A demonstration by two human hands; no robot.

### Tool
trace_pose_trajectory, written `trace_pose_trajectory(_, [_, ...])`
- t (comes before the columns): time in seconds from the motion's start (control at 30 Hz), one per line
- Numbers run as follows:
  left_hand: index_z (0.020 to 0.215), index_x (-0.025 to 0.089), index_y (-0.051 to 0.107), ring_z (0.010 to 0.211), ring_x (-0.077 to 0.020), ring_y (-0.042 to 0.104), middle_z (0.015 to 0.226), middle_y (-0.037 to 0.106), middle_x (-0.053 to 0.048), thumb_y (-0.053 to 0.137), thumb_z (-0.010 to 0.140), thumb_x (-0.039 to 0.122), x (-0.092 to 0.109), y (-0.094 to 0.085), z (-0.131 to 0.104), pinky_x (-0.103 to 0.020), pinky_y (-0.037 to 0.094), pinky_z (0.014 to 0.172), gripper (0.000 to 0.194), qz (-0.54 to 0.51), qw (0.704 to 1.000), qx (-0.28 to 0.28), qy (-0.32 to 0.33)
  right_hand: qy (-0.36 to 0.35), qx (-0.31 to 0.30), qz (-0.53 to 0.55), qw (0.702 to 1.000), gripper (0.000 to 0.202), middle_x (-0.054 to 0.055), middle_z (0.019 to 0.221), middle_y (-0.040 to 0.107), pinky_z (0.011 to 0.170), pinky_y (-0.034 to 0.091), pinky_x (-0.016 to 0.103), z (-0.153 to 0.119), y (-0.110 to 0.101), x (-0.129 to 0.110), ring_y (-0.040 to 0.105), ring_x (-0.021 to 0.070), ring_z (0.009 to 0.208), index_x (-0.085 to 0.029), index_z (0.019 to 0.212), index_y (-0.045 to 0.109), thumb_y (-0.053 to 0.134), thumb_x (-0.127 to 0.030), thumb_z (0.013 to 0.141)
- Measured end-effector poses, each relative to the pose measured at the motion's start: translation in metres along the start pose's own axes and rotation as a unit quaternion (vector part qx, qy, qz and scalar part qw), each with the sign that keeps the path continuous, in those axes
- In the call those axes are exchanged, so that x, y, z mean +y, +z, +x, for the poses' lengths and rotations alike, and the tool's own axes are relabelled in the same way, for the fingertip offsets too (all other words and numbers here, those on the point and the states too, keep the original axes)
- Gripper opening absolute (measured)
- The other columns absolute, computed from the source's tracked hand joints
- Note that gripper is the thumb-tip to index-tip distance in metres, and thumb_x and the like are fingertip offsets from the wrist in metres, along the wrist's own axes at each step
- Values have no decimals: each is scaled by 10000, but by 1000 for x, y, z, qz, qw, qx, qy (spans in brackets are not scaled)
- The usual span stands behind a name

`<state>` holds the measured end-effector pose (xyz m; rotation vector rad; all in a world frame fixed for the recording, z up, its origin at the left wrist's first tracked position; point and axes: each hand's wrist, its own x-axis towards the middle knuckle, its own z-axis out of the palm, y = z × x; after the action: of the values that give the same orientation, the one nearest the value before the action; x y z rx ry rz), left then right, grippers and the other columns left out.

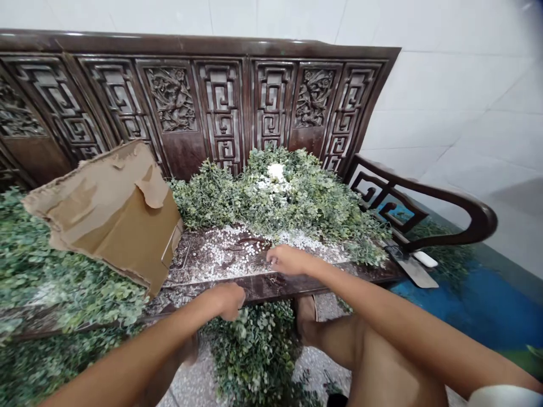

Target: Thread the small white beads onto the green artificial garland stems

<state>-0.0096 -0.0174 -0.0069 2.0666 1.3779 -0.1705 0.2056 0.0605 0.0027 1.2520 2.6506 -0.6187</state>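
Over the front edge of the dark wooden bench [263,287], my left hand [231,301] is closed, its fingers curled; what it may hold is hidden. My right hand [289,260] is closed too, fingertips pinched together above the seat's front edge, and anything between them is too small to name. Many small white pieces [220,247] lie scattered on the seat just behind my hands. Behind them is a heap of green artificial foliage [305,198], with a pile of white pieces [275,172] on top.
A torn cardboard piece [139,237] leans at the left, beside more foliage [25,249]. The carved backrest [182,152] rises behind. At the right are a curved armrest [449,198] and a flat metal blade [413,271]. Foliage [257,350] stands on the floor below, near my legs.
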Motion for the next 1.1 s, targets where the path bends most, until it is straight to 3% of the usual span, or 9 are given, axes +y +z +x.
trace_pose_trajectory(0.13, [727, 225, 719, 563, -181, 561, 675, 684, -25, 640, 548, 185, -9, -9, 4, -237, 369, 487, 201, 2, 999, -30, -16, 107, 64, -34, 992, 435, 205, 1190, 579, 855, 438, 336, 9, 0, 25, 572, 294, 1081, -108, 1244, 543, 595, -164, 815])
trace_pose_trajectory(0.27, [773, 206, 716, 667, -200, 616, 781, 722, -55, 577, 678, 235, -18, -20, 12, -240, 413, 555, 171, -7, 999, -12, -30, 151, 67, -36, 986, 561, 196, 1278, 504, 847, 445, 349, 16, 9, 32, 573, 294, 1082, -176, 1323, 474, 645, -179, 789])
trace_pose_trajectory(0.6, [776, 177, 706, 699, -203, 650, 757, 721, -50, 550, 740, 239, -27, -40, 27, -249, 450, 620, 172, -29, 998, 48, -30, 135, 134, 124, 974, 210, 117, 984, 681, 832, 481, 328, 31, 9, 40, 642, 244, 950, -144, 979, 672, 633, -106, 776])
trace_pose_trajectory(0.73, [1105, 150, 630, 851, -216, 638, 1039, 675, -96, 572, 768, 297, -23, -41, 34, -291, 471, 759, 373, -56, 987, 148, -23, 91, 147, 252, 952, 222, 84, 1007, 706, 719, 539, 266, 32, 6, 25, 671, 163, 877, -157, 1096, 619, 523, -225, 907])
trace_pose_trajectory(0.77, [1180, 146, 587, 846, -208, 634, 1100, 645, -106, 595, 764, 323, -21, -41, 35, -300, 475, 774, 452, -81, 980, 181, -9, 71, 139, 298, 942, 225, 78, 994, 710, 706, 545, 252, 31, 6, 20, 676, 149, 866, -159, 1102, 610, 503, -241, 923])
trace_pose_trajectory(0.83, [1223, 162, 564, 800, -184, 627, 1131, 614, -99, 634, 755, 355, -15, -43, 37, -299, 490, 752, 512, -147, 960, 235, 35, 38, 109, 523, 845, 195, 78, 948, 710, 738, 548, 267, 29, 8, 8, 680, 151, 852, -149, 1041, 622, 594, -229, 865])
trace_pose_trajectory(0.97, [968, 216, 701, 830, -180, 597, 962, 630, -50, 579, 819, 287, -5, -49, 36, -272, 478, 708, 205, -188, 931, 295, 102, 27, 47, 694, 718, 267, 55, 874, 693, 830, 534, 307, 29, 14, -10, 686, 163, 844, -148, 923, 632, 768, -253, 718])
trace_pose_trajectory(1.03, [842, 201, 706, 805, -177, 581, 875, 624, -41, 551, 826, 230, -4, -51, 34, -274, 461, 707, 158, -165, 929, 316, 98, 31, 41, 685, 727, 253, 77, 918, 688, 862, 524, 335, 32, 19, -13, 684, 181, 891, -147, 943, 621, 717, -316, 780])
trace_pose_trajectory(1.1, [793, 186, 680, 763, -174, 566, 840, 613, -38, 533, 822, 196, -8, -52, 35, -281, 450, 694, 150, -143, 929, 333, 81, 41, 68, 588, 805, 224, 98, 956, 677, 862, 519, 364, 36, 25, -12, 671, 196, 914, -145, 967, 619, 606, -345, 867])
